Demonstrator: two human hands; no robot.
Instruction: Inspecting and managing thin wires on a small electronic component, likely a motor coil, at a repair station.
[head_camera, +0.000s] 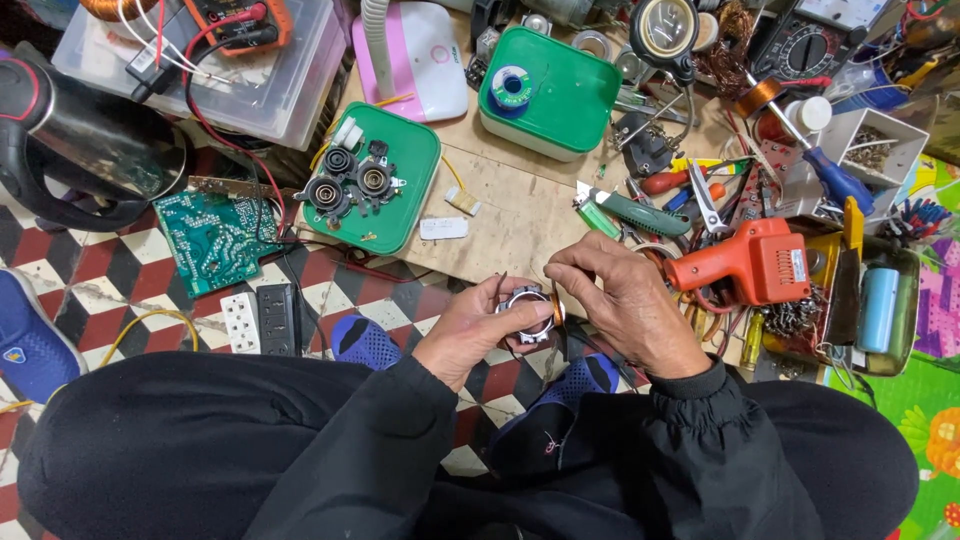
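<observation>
Left hand (470, 330) cradling metal ring part (527, 305) above lap, grip pinching its rim; right hand (625, 300) pinching same part's copper edge. Risk of slipping: small part, fingertip hold only, likely dropping onto tiled floor (70, 270) between feet.

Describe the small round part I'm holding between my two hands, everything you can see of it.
The round part is a small ring-shaped piece, silvery grey like metal, with a copper-coloured bit at its right edge. The left hand cradles it from below; the right hand pinches its right side with the fingers. It is held above the checkered floor.
</observation>
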